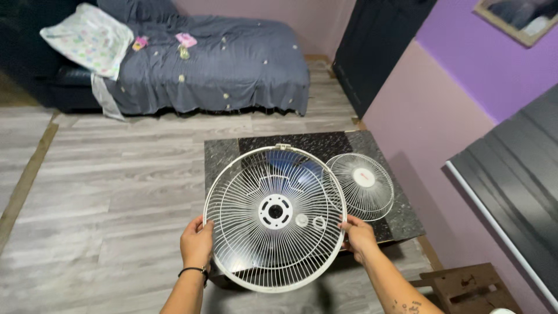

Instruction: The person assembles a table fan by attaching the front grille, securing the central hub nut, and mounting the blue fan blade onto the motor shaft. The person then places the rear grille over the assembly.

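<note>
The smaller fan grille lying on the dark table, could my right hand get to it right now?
Probably yes, but not freely: the right hand is gripping the large grille's rim. The smaller grille lies just beyond it, nothing between them.

Dark speckled tabletop [226, 154] on a grey wood-plank floor [116, 192]. Second, smaller white wire fan guard [361, 185] lying on the tabletop's right part, near the pink lower wall [430, 116], which turns purple [465, 40] higher up. Bed with dark grey cover [232, 64] along the far wall; pale patterned pillow [87, 38] at its left end; small pink items [186, 39] on the cover. Dark cabinet [378, 40] stands in the corner. Wooden stool [465, 288] at lower right.
</note>
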